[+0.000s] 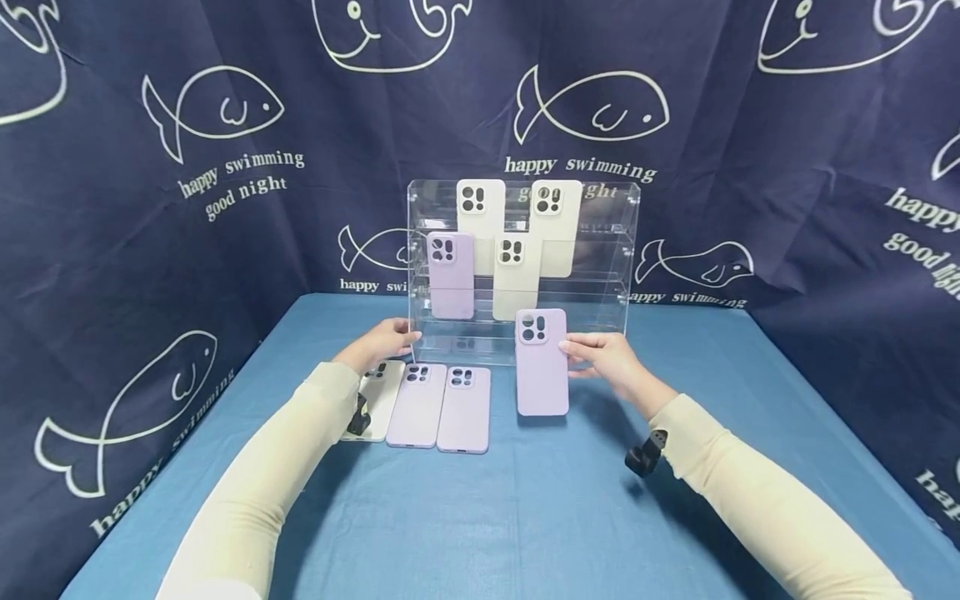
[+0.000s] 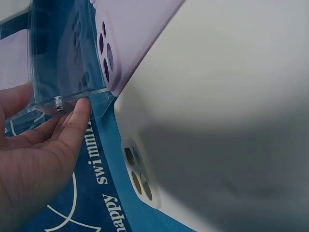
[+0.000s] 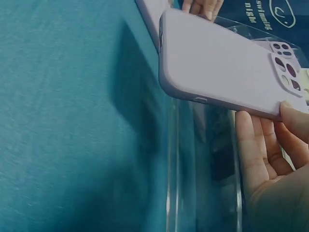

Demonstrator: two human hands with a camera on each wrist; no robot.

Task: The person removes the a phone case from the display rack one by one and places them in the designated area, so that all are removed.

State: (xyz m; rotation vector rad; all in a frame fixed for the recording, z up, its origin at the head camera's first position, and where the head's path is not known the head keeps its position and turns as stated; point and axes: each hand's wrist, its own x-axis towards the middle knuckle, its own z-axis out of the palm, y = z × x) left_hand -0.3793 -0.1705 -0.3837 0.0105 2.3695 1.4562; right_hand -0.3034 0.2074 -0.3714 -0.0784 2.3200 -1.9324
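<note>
In the head view my right hand (image 1: 606, 358) pinches the right edge of a purple phone case (image 1: 542, 367), held upright in front of a clear acrylic display stand (image 1: 600, 312). The right wrist view shows my thumb on the back of that case (image 3: 217, 60) and the fingers behind it. My left hand (image 1: 382, 343) grips the left side of the stand, its thumb (image 2: 17, 99) and fingers on either side of the panel edge. Two white cases stand on the top tier. A purple case (image 1: 452, 279) and a white case (image 1: 517, 283) stand below them.
On the blue cloth (image 1: 480, 517), a white case (image 1: 381, 408) and two purple cases (image 1: 415, 412) lie side by side left of the stand's front, partly under my left forearm. A dark curtain (image 1: 420, 125) with fish drawings hangs behind the table.
</note>
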